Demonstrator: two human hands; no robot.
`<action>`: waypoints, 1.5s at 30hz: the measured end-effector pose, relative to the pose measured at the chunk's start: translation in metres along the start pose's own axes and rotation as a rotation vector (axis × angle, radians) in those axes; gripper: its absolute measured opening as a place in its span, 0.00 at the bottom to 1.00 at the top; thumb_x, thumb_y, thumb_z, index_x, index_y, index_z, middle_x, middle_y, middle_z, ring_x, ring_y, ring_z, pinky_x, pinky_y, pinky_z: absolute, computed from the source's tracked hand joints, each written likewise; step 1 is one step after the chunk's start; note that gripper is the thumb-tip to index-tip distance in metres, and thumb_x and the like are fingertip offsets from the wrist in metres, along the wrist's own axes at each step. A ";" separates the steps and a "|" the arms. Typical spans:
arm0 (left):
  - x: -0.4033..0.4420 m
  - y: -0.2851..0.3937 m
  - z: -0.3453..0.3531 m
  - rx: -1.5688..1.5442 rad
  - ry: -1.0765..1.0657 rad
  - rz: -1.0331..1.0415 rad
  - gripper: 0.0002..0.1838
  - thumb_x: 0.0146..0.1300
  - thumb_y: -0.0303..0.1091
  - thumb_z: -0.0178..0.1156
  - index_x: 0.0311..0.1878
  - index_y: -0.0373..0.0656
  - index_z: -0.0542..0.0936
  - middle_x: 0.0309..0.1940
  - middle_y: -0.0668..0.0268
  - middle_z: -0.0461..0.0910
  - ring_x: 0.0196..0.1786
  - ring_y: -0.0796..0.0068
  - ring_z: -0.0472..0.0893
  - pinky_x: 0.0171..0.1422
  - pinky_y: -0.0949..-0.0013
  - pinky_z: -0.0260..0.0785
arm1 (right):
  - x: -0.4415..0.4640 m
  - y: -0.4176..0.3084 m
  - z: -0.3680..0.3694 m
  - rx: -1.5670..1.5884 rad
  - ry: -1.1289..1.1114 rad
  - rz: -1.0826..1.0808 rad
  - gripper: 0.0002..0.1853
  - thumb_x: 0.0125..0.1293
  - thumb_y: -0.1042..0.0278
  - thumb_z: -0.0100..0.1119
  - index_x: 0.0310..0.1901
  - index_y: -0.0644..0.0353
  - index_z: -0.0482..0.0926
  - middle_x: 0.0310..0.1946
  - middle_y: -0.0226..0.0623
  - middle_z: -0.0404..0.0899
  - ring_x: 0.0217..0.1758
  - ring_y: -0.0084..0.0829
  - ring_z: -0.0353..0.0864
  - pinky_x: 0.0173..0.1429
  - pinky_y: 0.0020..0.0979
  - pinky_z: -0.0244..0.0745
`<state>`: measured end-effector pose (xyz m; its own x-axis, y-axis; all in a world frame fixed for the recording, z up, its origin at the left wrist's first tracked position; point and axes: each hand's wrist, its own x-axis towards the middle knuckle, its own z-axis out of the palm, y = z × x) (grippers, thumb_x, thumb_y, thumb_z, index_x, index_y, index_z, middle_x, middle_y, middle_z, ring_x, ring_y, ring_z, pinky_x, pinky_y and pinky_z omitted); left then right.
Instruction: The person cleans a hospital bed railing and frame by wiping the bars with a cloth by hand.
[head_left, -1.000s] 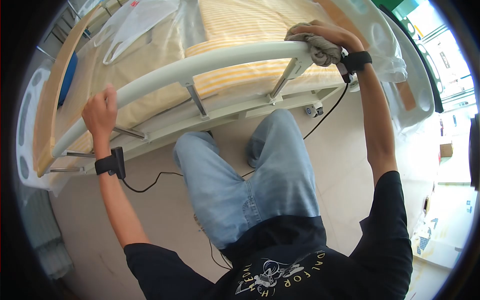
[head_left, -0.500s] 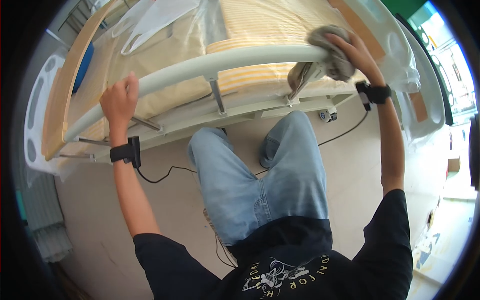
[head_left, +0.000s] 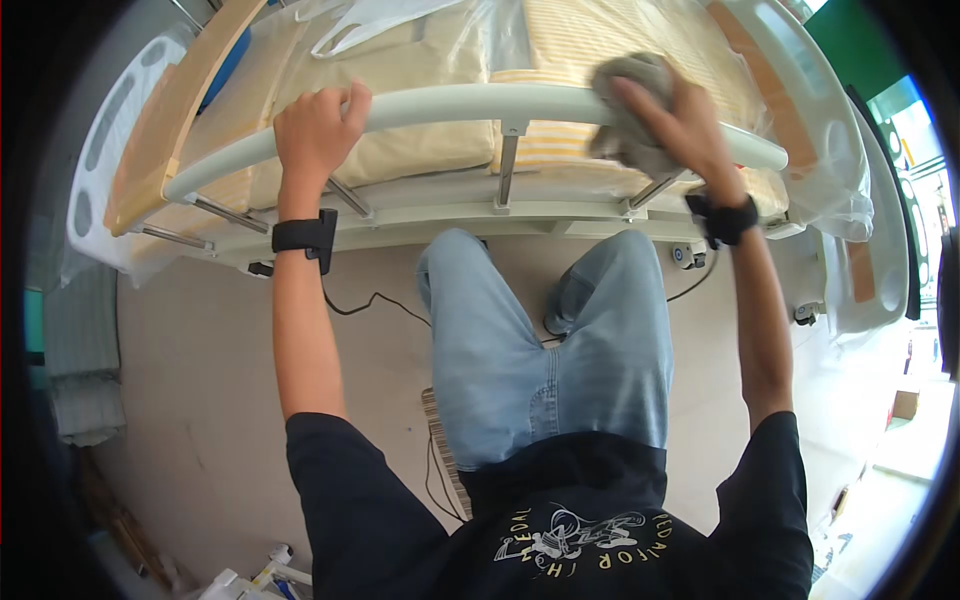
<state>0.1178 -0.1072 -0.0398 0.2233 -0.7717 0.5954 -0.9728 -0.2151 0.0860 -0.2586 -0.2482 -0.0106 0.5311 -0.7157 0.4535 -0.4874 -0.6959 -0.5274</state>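
Note:
My left hand [head_left: 318, 132] is wrapped over the pale bed side rail [head_left: 450, 105], left of its middle, with the thumb pointing up. Further right, a crumpled grey-brown cloth [head_left: 625, 135] lies over the same rail in the grip of my right hand [head_left: 690, 125]. The cloth drapes down on both sides of the bar, and motion blurs it and the hand slightly. Beneath the rail, metal posts [head_left: 506, 172] join it to the bed frame [head_left: 430, 228]. Fingertips of both hands are partly hidden.
Behind the rail lies a plastic-covered mattress [head_left: 420, 75] with a white plastic bag [head_left: 370, 22] on it. A headboard panel [head_left: 855, 220] stands at right, another end board [head_left: 120, 140] at left. A cable [head_left: 375, 300] runs from my left wrist strap. A caster [head_left: 688, 256] sits under the frame.
My right hand and the cloth have moved left along the rail, uncovering its right end. My left hand stays on the rail. The whole view has shifted.

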 end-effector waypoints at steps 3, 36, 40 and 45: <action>0.004 0.009 -0.012 -0.002 -0.117 -0.047 0.29 0.72 0.57 0.47 0.31 0.46 0.88 0.23 0.50 0.82 0.33 0.43 0.83 0.40 0.48 0.74 | 0.020 -0.047 0.053 -0.094 0.010 -0.104 0.38 0.60 0.27 0.60 0.41 0.66 0.78 0.23 0.52 0.82 0.29 0.53 0.85 0.38 0.47 0.79; 0.009 0.021 -0.040 -0.329 -0.278 -0.108 0.27 0.69 0.58 0.53 0.44 0.41 0.84 0.34 0.47 0.85 0.42 0.50 0.84 0.50 0.58 0.74 | 0.024 -0.118 0.089 -0.090 -0.112 -0.339 0.57 0.50 0.34 0.73 0.72 0.67 0.60 0.44 0.56 0.84 0.44 0.54 0.85 0.46 0.47 0.78; 0.008 0.040 -0.047 -0.857 -0.122 0.078 0.34 0.68 0.58 0.59 0.68 0.45 0.70 0.60 0.45 0.75 0.63 0.49 0.75 0.65 0.56 0.69 | 0.038 -0.120 0.090 0.000 -0.224 -0.389 0.60 0.49 0.33 0.74 0.74 0.67 0.56 0.41 0.57 0.83 0.41 0.56 0.84 0.43 0.46 0.77; -0.008 0.090 -0.040 -0.374 -0.017 0.346 0.39 0.60 0.48 0.71 0.71 0.49 0.67 0.64 0.51 0.69 0.65 0.49 0.72 0.68 0.52 0.67 | 0.025 -0.094 0.061 -0.064 -0.220 -0.411 0.59 0.48 0.31 0.74 0.71 0.68 0.61 0.38 0.54 0.83 0.38 0.54 0.84 0.44 0.44 0.77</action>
<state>0.0255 -0.0966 -0.0049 -0.1181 -0.7699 0.6272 -0.9446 0.2818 0.1681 -0.1571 -0.1973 0.0069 0.8199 -0.3551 0.4491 -0.2439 -0.9263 -0.2871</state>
